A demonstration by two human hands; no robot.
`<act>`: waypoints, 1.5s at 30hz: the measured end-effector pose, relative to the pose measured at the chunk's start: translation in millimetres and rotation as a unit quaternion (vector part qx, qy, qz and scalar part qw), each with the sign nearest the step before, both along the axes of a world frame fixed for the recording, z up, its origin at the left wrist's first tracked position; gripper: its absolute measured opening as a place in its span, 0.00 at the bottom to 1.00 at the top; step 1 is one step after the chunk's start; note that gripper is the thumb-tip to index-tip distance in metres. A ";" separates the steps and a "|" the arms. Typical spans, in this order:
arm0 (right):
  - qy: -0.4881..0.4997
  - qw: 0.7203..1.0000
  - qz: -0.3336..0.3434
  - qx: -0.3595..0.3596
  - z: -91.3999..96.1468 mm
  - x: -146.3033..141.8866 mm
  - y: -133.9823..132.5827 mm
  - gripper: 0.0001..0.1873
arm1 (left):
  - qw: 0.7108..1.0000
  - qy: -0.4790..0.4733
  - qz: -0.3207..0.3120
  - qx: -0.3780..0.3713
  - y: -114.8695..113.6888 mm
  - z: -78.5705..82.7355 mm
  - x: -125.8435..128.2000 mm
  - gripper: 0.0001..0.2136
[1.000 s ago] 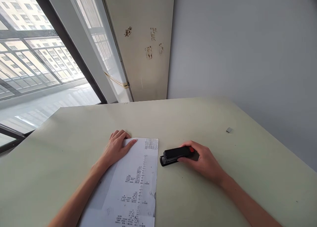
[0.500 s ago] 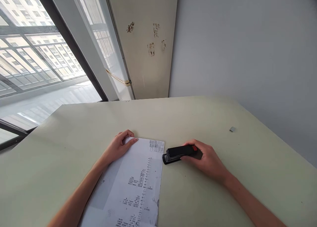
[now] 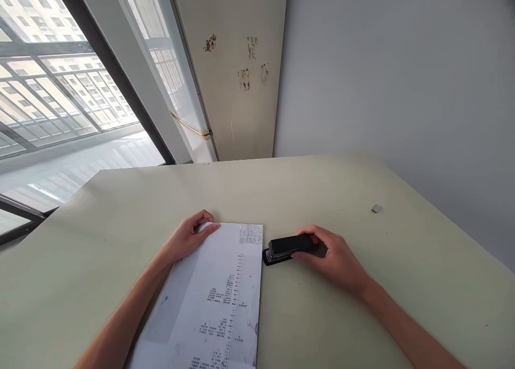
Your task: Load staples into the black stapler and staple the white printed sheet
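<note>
A black stapler (image 3: 292, 245) with a red patch near its rear lies low over the table, its jaw end pointing left. My right hand (image 3: 332, 256) is closed around its back part, thumb on the near side and fingers on the far side. Just left of the jaw is the right edge of a printed paper sheet or stack (image 3: 209, 299); the jaw sits close beside that edge. At the paper's upper left corner, my left hand (image 3: 192, 237) grips the edge, thumb on top and fingers curled at the far side.
The pale table (image 3: 341, 192) spreads around the paper. A small grey piece (image 3: 376, 208) lies to the right, past the stapler. Behind the table stand a grey wall (image 3: 382, 79), a stained cream panel (image 3: 241, 111) and, at left, a window (image 3: 52, 79).
The paper and my left hand have shifted slightly left, so the gap at the stapler's jaw looks a little different. My right hand keeps its hold on the stapler.
</note>
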State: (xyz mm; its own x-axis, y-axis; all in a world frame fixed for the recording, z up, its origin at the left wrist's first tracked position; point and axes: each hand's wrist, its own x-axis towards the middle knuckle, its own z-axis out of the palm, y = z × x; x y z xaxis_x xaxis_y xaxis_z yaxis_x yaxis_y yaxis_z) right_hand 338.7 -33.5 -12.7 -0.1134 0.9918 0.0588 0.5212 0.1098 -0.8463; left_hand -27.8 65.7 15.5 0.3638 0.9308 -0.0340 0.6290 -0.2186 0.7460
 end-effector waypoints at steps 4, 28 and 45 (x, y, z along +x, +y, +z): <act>-0.007 1.000 -0.004 0.006 -0.5 -2.3 1.8 0.19 | 1.000 0.000 -0.002 -0.003 -3.9 0.5 9.2 0.18; -0.057 0.992 -0.102 0.040 -7.5 6.1 -2.4 0.22 | 0.999 0.006 0.042 0.007 -15.3 -8.1 31.7 0.16; -0.056 0.992 -0.105 0.044 -4.8 0.3 -2.6 0.22 | 0.999 0.004 0.040 -0.008 -20.6 2.2 35.7 0.18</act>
State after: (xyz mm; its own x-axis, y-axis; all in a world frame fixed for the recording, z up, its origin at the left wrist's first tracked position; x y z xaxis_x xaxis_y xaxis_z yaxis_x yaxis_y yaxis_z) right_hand 339.0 -36.0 -17.5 0.0836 0.9861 0.1439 0.6308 0.0594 -0.7737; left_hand 7.9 45.1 17.7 0.2882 0.9562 -0.0514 0.6504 -0.1561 0.7434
